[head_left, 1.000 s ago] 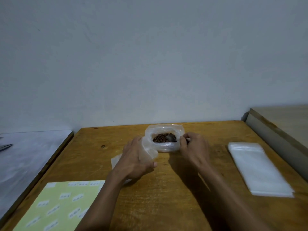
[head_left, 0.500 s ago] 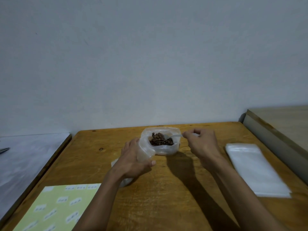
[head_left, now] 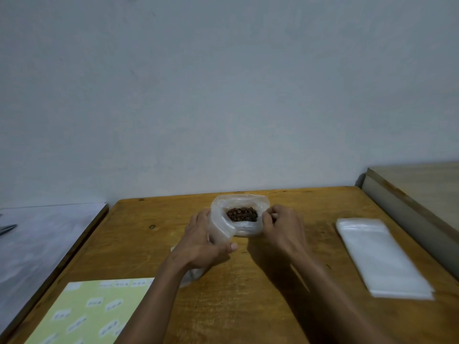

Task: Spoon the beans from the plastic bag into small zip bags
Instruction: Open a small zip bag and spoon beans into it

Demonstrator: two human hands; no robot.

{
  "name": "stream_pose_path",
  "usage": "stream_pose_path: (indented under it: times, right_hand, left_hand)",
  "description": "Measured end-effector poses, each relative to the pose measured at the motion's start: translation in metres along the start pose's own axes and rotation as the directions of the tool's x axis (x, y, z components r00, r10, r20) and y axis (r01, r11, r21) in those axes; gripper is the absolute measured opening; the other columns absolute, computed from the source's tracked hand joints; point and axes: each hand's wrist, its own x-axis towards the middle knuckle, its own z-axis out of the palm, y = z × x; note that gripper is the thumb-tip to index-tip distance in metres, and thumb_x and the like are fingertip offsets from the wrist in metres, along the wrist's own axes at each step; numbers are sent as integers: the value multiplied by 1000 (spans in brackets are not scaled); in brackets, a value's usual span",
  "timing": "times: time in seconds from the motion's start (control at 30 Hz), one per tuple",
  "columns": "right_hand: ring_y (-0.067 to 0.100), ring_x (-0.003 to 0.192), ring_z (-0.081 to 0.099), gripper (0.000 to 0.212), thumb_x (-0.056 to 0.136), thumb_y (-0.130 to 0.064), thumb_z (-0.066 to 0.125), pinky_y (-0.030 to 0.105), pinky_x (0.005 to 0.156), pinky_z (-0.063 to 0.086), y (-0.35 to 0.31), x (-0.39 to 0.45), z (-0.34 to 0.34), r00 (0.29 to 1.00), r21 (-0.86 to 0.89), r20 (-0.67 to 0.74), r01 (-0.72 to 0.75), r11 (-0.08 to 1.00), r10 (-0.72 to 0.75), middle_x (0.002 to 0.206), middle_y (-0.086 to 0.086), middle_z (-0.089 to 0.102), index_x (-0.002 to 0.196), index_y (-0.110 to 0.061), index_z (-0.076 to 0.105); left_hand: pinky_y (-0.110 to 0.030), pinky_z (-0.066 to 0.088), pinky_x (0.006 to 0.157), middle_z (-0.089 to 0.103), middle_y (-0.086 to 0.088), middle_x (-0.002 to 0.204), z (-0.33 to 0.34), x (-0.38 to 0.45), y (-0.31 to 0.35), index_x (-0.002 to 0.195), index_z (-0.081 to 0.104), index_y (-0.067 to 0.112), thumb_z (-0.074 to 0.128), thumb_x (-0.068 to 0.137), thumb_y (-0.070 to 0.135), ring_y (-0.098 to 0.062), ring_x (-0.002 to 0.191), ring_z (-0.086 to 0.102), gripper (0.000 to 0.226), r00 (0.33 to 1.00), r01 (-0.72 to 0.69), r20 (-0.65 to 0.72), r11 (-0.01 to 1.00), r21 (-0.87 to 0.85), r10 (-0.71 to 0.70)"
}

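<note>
Currently, the task stands at an early stage, as far as the view shows. The plastic bag (head_left: pixel 239 216) sits open-mouthed on the wooden table (head_left: pixel 260 294) at the 12 o'clock position, and the beans (head_left: pixel 241 214) fill its base as one dark mass. The stack of small zip bags (head_left: pixel 382 259) lies flat at 3 o'clock, well apart from the bag; none visibly holds beans, so every filling appears still to be done.

The left hand (head_left: pixel 202 240) is curled round the 9 o'clock side of the bag, thumb toward the near edge, gripping the film. A further piece of clear plastic (head_left: pixel 190 275) shows beneath this wrist; whether it is a zip bag cannot be told.

The right hand (head_left: pixel 282 228) is closed at the 3 o'clock rim, fingertips (head_left: pixel 269 216) touching or pinching the film there. No spoon can be made out in this hand; whether a handle is hidden within the fingers cannot be told.

The beans lie between the two hands, just beside the right fingertips and below the rim, untouched by either hand.

A green label sheet (head_left: pixel 87 314) lies at 7 o'clock.
</note>
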Motion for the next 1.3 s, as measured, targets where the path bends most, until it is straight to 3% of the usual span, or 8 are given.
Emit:
stream_pose_path:
  times: [0.17, 0.33, 0.57, 0.77, 0.93, 1.03, 1.13, 1.3]
  right_hand:
    - [11, 62, 57, 18, 93, -16, 63, 29, 60, 48, 6, 7, 1, 935, 249, 4, -343, 906, 354, 75, 3, 70, 80, -9, 73]
    - [16, 56, 44, 16, 92, -19, 66, 31, 53, 35, 6, 11, -19, 892, 390, 71, -436, 811, 445, 61, 2, 55, 82, -8, 72]
    - [17, 56, 46, 19, 89, -19, 69, 35, 57, 37, -5, 8, -45, 946, 492, 112, -319, 810, 305, 58, -4, 54, 72, -12, 70]
    - [-3, 56, 57, 17, 94, -28, 65, 9, 47, 38, -27, -16, -49, 993, 128, -22, 118, 985, -116, 68, -11, 66, 79, -21, 69]
    - [18, 62, 56, 15, 93, -14, 63, 27, 56, 32, -8, 2, -29, 971, -18, -168, 172, 985, -173, 70, -1, 61, 79, -13, 65]
    - [16, 65, 57, 17, 96, -14, 58, 25, 54, 40, -5, -1, -3, 993, -23, -35, 108, 994, -109, 76, -1, 62, 80, -18, 63]
    - [9, 70, 62, 15, 99, -18, 58, 19, 56, 51, -5, -5, 12, 989, 150, 66, -144, 978, 135, 83, -3, 67, 88, -16, 69]
    - [17, 75, 66, 19, 97, -16, 61, 36, 67, 61, -2, 1, 5, 899, 423, 163, -436, 794, 406, 81, 2, 66, 79, -17, 64]
  left_hand:
    - [-47, 41, 113, 28, 6, 155, 2, 0, 1, 158, 15, 28, 85, 67, 58, -22, 139, 35, 119, 1000, -5, 11, 1000, 10, 5]
    - [-47, 39, 115, 27, 4, 156, 2, 1, -2, 158, 14, 26, 86, 68, 56, -23, 140, 34, 119, 1000, 6, 3, 1000, 17, -6]
    - [-47, 41, 113, 30, 3, 153, 4, 0, 2, 156, 18, 26, 87, 68, 51, -22, 137, 37, 115, 1000, -6, -15, 1000, 17, 7]
    - [-46, 42, 112, 29, 2, 156, 4, 0, 3, 156, 19, 25, 86, 69, 54, -23, 138, 37, 114, 1000, -13, -25, 1000, 16, 14]
    - [-45, 40, 114, 27, 3, 159, 3, 1, 5, 159, 16, 23, 86, 67, 56, -24, 142, 34, 120, 1000, -5, -25, 1000, 19, 5]
    - [-44, 41, 113, 28, 3, 158, 2, 2, 3, 159, 17, 23, 86, 65, 57, -22, 140, 36, 121, 1000, 8, -20, 999, 36, -7]
    - [-37, 41, 110, 28, 4, 157, 4, 0, 4, 158, 17, 23, 87, 66, 55, -20, 138, 36, 120, 1000, -7, -11, 999, 44, 7]
    - [-40, 43, 111, 29, 5, 157, 4, -1, 7, 158, 18, 24, 87, 64, 57, -20, 138, 38, 121, 1000, -23, 2, 999, 34, 23]
